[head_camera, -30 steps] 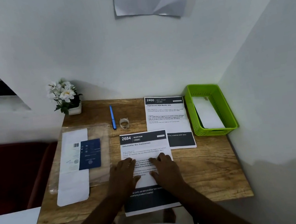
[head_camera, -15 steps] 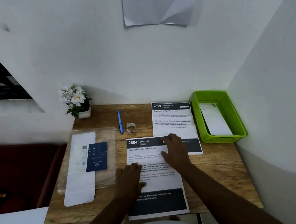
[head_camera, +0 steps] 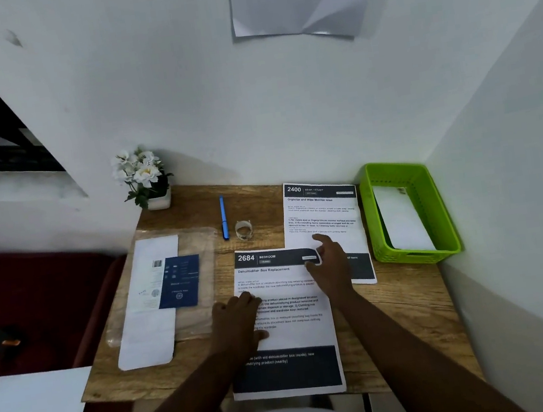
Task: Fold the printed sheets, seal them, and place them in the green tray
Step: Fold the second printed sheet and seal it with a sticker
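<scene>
On the wooden desk (head_camera: 397, 310), the left hand (head_camera: 240, 317) presses the printed sheet (head_camera: 290, 334) flat-fingered while the right hand (head_camera: 331, 267) pinches its corner.

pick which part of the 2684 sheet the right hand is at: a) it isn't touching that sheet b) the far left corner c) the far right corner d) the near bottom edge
c: the right hand has its fingers at the far right corner of the 2684 sheet, where the corner curls up off the table, while the left hand rests flat on the sheet's left side.
</scene>
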